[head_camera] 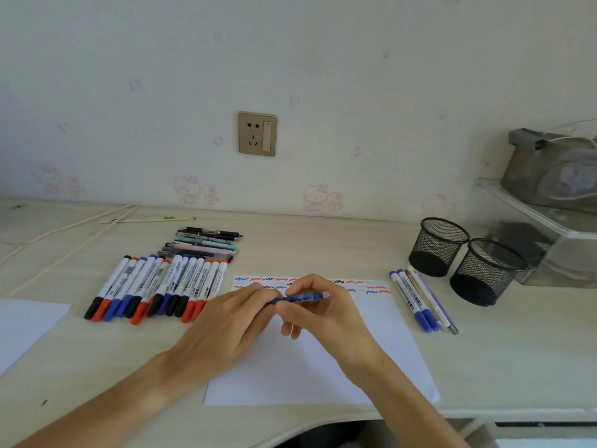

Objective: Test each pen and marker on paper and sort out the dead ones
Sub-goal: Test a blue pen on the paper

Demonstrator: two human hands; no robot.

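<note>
Above the scribbled paper (323, 350) on the surface (484, 367), both hands are pinching a blue pen (302, 298): left hand (226, 324) gripping its left end, right hand (319, 315) clamped around its middle.

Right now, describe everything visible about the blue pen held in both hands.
The slim blue plastic pen lies roughly level, held above the white sheet of paper, just below the rows of red, blue and black scribbles. Its barrel is dark blue and its right end looks pale. The left hand grips its left end, hiding that tip, while the right hand pinches the barrel, fingers curled beneath. Whether it is capped cannot be told.
</note>
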